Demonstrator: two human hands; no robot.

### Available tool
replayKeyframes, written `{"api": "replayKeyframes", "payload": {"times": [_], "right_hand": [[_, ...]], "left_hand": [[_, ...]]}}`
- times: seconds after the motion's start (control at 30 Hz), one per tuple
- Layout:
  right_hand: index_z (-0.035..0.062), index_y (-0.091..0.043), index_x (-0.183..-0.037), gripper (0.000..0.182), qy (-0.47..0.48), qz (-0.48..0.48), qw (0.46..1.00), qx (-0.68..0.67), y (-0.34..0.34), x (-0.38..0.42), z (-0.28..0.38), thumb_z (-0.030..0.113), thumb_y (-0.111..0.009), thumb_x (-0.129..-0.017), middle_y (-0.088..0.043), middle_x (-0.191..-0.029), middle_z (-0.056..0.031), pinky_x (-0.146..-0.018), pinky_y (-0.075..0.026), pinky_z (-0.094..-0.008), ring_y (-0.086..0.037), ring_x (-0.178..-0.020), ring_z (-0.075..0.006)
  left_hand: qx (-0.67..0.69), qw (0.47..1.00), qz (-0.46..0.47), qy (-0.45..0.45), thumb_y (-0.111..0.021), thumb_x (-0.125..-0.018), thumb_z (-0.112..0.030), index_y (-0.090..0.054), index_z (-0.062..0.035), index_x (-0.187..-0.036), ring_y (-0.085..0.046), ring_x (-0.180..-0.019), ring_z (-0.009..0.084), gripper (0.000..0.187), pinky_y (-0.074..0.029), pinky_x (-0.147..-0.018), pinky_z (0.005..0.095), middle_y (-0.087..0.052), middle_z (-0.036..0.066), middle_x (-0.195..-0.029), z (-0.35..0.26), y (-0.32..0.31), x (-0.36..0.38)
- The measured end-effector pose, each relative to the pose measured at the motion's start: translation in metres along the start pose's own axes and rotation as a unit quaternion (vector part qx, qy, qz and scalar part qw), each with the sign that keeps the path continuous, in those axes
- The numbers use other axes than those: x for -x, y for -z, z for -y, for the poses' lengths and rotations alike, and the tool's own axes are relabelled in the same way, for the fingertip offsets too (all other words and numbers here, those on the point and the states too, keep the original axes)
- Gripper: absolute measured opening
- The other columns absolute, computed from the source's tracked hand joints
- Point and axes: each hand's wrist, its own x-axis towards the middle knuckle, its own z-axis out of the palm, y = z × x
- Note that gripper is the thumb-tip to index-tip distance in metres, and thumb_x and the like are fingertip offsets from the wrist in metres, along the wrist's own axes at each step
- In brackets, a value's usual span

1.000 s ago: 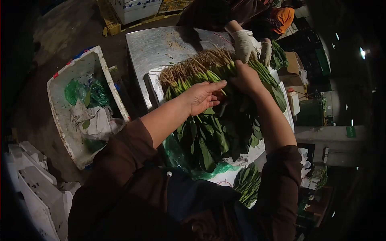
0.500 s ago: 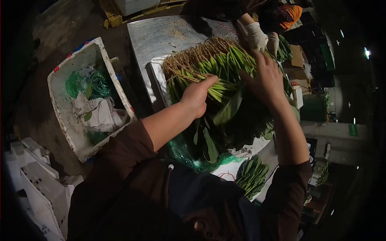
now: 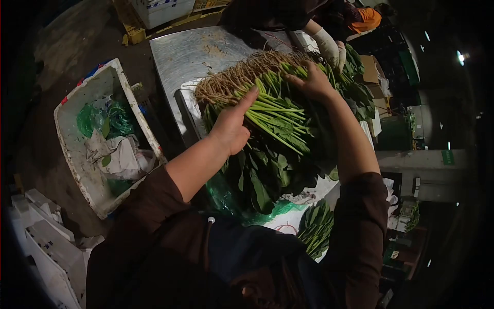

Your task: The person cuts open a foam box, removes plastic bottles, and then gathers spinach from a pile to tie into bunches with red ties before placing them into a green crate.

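Observation:
My left hand (image 3: 234, 126) is closed round the rooted end of a bunch of leafy greens (image 3: 278, 116), thumb on top, with the green stems fanning to the right. My right hand (image 3: 315, 85) is curled over stems in the pile behind, thumb and fingers around them; its fingertips are partly hidden. The pile of greens lies in a row, its brown stringy roots (image 3: 231, 77) facing away from me and its dark leaves (image 3: 267, 177) hanging towards me. A white foam box (image 3: 189, 98) shows under its left side.
A metal table (image 3: 180, 51) bears the pile. Across it, a co-worker's gloved hand (image 3: 327, 46) touches the greens at the far right. To the left stands a dirty white tub (image 3: 72, 154) with green plastic and cloth. A smaller bunch (image 3: 316, 226) lies near me at the right.
The bunch in my left hand now lies spread with its stems showing. My right hand has moved left and away from me, onto the stems near the roots. The view has shifted slightly.

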Motion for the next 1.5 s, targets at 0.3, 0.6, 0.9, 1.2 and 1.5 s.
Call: {"api": "replayKeyframes", "payload": {"times": [0.3,0.6,0.9,1.2,1.5], "right_hand": [[-0.0129,-0.048,-0.117,0.108,-0.100,0.182,0.978,-0.002,0.002,-0.021,-0.005,0.079,-0.060,-0.061,-0.053,-0.119,-0.0289,-0.094,-0.042,-0.0386,-0.053,-0.111,-0.0343],[-0.0142,-0.053,-0.109,0.095,-0.045,0.185,0.980,-0.057,0.011,0.016,0.029,0.065,-0.073,-0.060,-0.060,-0.108,-0.0274,-0.088,-0.045,-0.0374,-0.060,-0.102,-0.0334],[0.0016,-0.046,-0.110,0.071,0.066,0.056,0.993,0.086,0.012,0.085,0.096,0.041,-0.076,-0.060,-0.058,-0.102,-0.0190,-0.083,-0.048,-0.0428,-0.060,-0.094,-0.0325],[-0.0016,-0.042,-0.112,0.066,0.076,0.034,0.996,0.018,0.041,0.140,0.130,0.032,-0.074,-0.064,-0.058,-0.098,-0.0225,-0.078,-0.048,-0.0433,-0.058,-0.091,-0.0388],[-0.0023,-0.013,-0.143,0.119,0.093,0.003,0.992,-0.080,0.024,0.181,0.117,0.049,-0.080,-0.058,-0.031,-0.140,-0.0264,-0.099,-0.037,-0.0456,-0.040,-0.123,-0.0425]], "left_hand": [[0.012,1.000,0.007,0.027,-0.076,-0.071,-0.047,-0.039,-0.0063,-0.136,-0.010,-0.138,0.0280,0.085,0.001,-0.107,0.0543,-0.021,0.011,-0.149,0.007,0.006,0.001],[0.034,0.999,-0.009,0.019,-0.067,-0.083,-0.037,-0.050,-0.0027,-0.121,-0.055,-0.110,0.0230,0.054,-0.044,-0.095,0.0402,-0.057,0.010,-0.119,-0.002,-0.009,0.019],[0.054,0.998,-0.005,0.020,-0.071,-0.080,-0.037,-0.052,-0.0065,-0.119,-0.059,-0.100,0.0235,0.053,-0.048,-0.089,0.0409,-0.060,0.009,-0.110,0.003,-0.004,0.018],[0.031,0.997,0.050,-0.055,-0.075,-0.077,-0.034,-0.050,-0.0086,-0.126,-0.047,-0.113,0.0165,0.061,-0.033,-0.100,0.0338,-0.054,0.001,-0.121,0.007,-0.001,0.032],[0.074,0.994,0.072,-0.028,-0.073,-0.079,-0.033,-0.056,-0.0070,-0.117,-0.056,-0.103,0.0155,0.049,-0.045,-0.090,0.0323,-0.059,0.002,-0.112,0.001,-0.037,0.035]]}}
